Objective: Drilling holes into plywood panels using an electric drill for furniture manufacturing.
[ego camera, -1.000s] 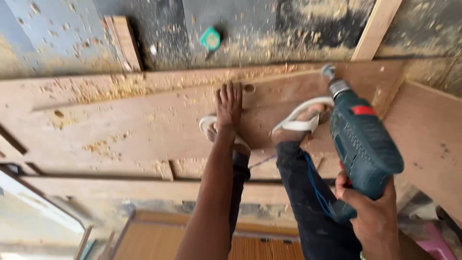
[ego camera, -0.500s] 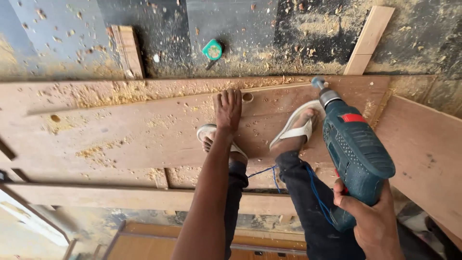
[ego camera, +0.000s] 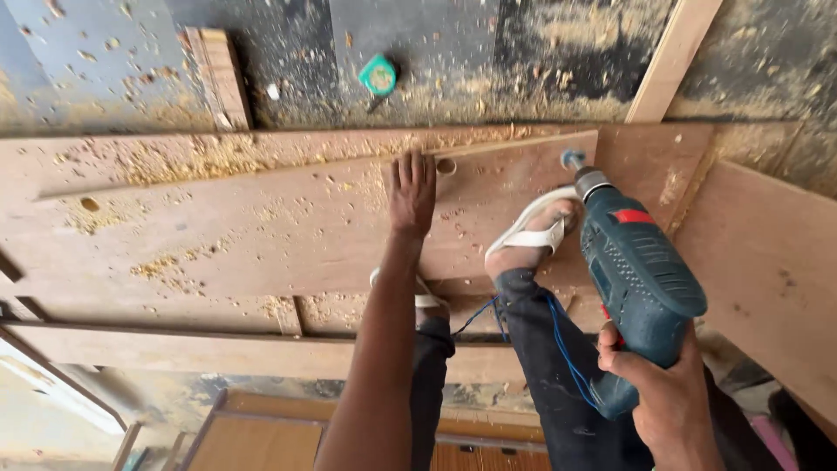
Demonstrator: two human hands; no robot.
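Closest to where I stand, the person's right hand (ego camera: 667, 392) is wrapped tight round the grip of a dark teal power drill with a red band and a metal chuck (ego camera: 635, 270), a thin blue cord (ego camera: 558, 344) trailing from it past dark trousers. The drill is tipped forward, its bit end hovering just above the far right part of a broad, reddish-brown plywood sheet (ego camera: 261, 227), near its edge and apart from it as far as I can tell.

Further on, the left hand (ego camera: 412, 187) lies flat and spread on that sheet, fingers forward, holding nothing, just beside a small round hole (ego camera: 446, 166) already bored through. A foot in a white strap sandal (ego camera: 532, 231) stands on the sheet between hand and drill. I judge the step in hand to be lining up the bit; it calls for setting the tip squarely and keeping the sheet pinned.

The sheet rests over wooden battens, littered with pale sawdust. Beyond it is a dark, dusty floor, a small green tape measure (ego camera: 378, 76), a short wood block (ego camera: 218, 78) and a slanting pale batten (ego camera: 671, 57).
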